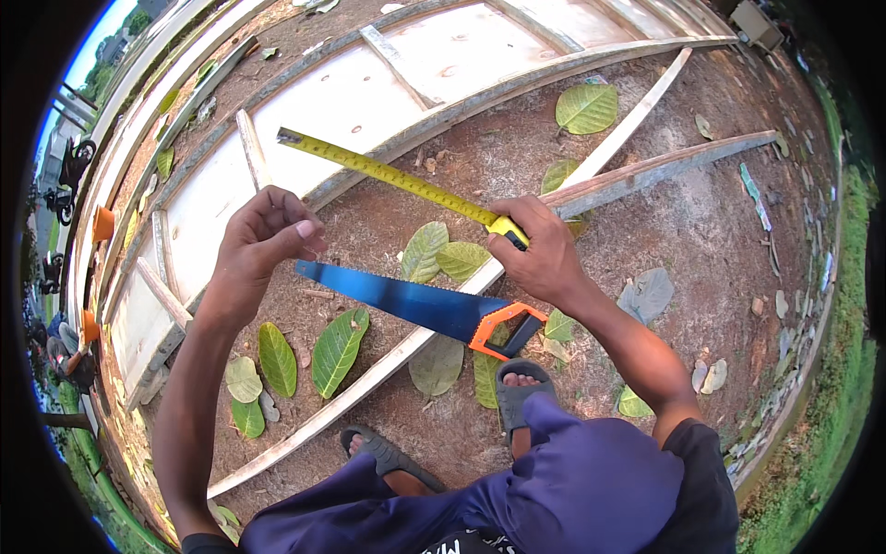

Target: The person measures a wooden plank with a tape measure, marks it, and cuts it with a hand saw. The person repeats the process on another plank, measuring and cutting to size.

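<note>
My right hand (540, 245) grips a yellow tape measure (509, 231). Its yellow blade (397, 181) is drawn out toward the upper left, the free end in the air above my left hand. My left hand (268, 235) is half curled, fingers loosely apart, and nothing shows in it. Below both hands lies a handsaw (397, 300) with a blue blade and an orange-and-black handle, across a long thin wooden strip (360, 380). A second wooden piece (664, 171) runs from beside my right hand toward the upper right.
A large wooden frame with pale panels (323, 102) spans the far side. Large leaves (340, 353) are scattered on the brown dirt ground (646, 351). My sandalled feet (392, 452) stand near the strip. Grass (831, 406) borders the right; parked motorcycles (69, 180) show at far left.
</note>
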The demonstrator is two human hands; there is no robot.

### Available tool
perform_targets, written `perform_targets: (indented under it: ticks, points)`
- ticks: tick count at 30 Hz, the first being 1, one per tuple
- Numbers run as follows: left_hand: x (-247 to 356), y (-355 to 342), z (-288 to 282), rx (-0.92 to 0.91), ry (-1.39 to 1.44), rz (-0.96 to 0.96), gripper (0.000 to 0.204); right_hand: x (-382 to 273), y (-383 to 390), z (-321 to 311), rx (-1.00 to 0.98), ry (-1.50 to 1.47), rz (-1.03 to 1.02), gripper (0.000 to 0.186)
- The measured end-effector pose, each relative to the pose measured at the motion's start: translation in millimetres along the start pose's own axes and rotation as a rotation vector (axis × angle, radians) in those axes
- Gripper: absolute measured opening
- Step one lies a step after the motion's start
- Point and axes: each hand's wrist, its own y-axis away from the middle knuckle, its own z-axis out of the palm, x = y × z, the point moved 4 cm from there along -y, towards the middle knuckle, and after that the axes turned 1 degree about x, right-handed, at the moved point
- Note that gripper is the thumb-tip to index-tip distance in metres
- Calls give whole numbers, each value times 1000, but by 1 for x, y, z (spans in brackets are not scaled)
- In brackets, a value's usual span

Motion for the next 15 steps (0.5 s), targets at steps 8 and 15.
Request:
perform_targets:
  ticks: [8, 15]
  points:
    - [-77, -94, 171, -580, -610, -104, 49, 127, 80, -89, 31, 135, 423, 30]
    - [-136, -152, 231, -302, 202, -381, 52, 187, 61, -165, -334, 556, 304, 31]
